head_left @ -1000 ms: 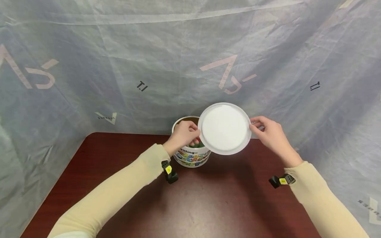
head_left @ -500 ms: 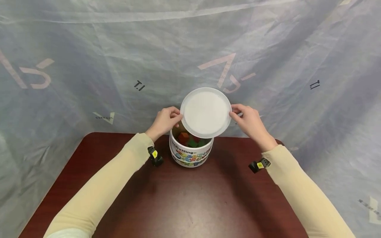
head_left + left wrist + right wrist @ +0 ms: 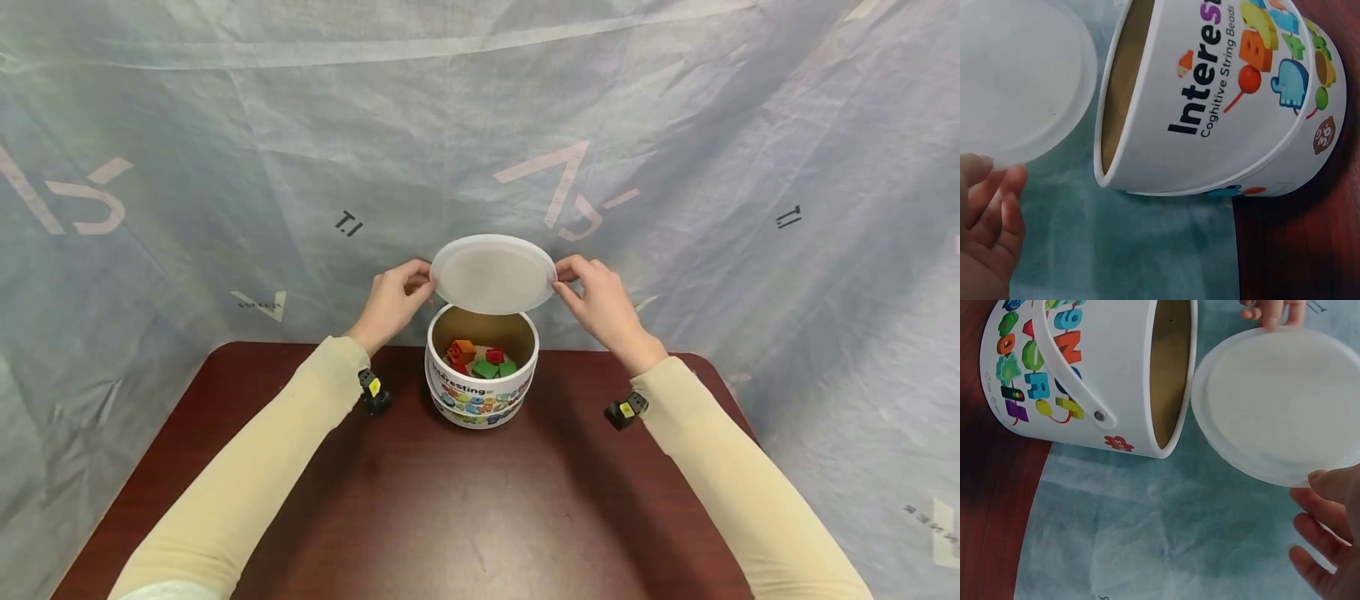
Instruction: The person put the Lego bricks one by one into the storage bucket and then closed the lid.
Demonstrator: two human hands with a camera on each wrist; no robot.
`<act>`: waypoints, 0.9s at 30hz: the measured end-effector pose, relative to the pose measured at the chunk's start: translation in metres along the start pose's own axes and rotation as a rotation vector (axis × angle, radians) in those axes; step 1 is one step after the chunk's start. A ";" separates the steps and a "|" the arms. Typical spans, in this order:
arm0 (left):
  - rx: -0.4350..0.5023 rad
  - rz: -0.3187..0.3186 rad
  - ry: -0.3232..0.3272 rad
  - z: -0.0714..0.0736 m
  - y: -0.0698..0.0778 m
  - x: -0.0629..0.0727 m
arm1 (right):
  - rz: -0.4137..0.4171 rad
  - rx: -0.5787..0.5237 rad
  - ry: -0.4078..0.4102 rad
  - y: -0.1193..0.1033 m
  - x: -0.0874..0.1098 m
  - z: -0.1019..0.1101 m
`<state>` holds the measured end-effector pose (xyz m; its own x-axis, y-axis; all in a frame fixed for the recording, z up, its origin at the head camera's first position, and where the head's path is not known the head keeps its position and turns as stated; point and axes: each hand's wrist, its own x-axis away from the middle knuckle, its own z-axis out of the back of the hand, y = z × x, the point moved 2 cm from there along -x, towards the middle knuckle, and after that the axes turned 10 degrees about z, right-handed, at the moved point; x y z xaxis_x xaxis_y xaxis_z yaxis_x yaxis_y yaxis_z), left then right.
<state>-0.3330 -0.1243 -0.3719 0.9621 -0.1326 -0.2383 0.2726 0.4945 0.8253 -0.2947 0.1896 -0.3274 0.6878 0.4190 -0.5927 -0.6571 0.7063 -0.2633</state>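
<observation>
A round white lid (image 3: 493, 275) is held tilted above the back of a white printed bucket (image 3: 480, 402). My left hand (image 3: 393, 302) pinches the lid's left edge between thumb and fingers. On the opposite edge, my right hand (image 3: 602, 305) pinches it the same way. Inside the uncovered bucket lie several orange, red and green pieces (image 3: 487, 367). In the left wrist view, print on the bucket wall reads "Cognitive String Beads". A white carrying handle (image 3: 1069, 375) hangs against the wall in the right wrist view.
The bucket stands near the back edge of a dark red wooden table (image 3: 480, 500). Grey fabric sheeting (image 3: 450, 125) with printed letters hangs behind the table and along both sides.
Both hands have carried the lid leftward to behind and above the bucket. It has tipped flatter, and the bucket's opening with its pieces is now in plain sight.
</observation>
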 end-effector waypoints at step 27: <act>-0.494 -0.381 -0.016 -0.009 -0.041 0.020 | 0.377 0.281 -0.059 0.019 0.038 -0.058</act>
<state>-0.3249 -0.1399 -0.4148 0.7993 -0.3884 -0.4586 0.5640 0.7483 0.3491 -0.2990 0.1863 -0.3992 0.4394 0.7017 -0.5608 -0.7610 0.6225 0.1827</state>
